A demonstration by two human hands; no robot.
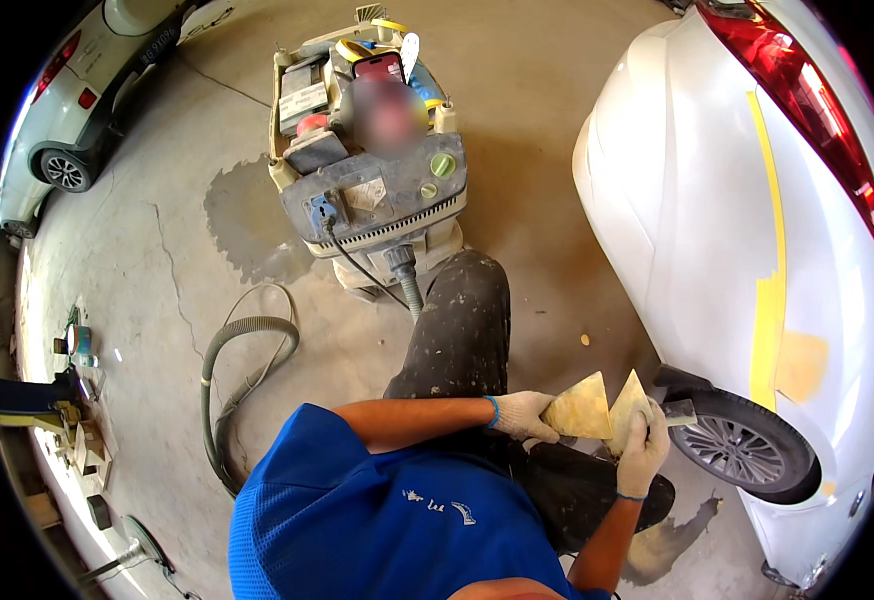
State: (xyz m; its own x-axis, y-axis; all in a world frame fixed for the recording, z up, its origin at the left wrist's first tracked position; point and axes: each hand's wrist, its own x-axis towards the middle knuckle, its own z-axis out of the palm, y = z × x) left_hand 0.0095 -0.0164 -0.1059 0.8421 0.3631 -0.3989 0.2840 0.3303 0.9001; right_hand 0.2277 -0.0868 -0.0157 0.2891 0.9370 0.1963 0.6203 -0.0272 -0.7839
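Stained concrete floor [347, 365], white car [677, 210] near scrapers [582, 408]

a cracked concrete floor [527, 130] bears dark patches [247, 225] and bright light at left

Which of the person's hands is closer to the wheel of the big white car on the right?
Right. The right hand is just left of the wheel in the picture. The left hand is farther left, with the right hand between it and the wheel.
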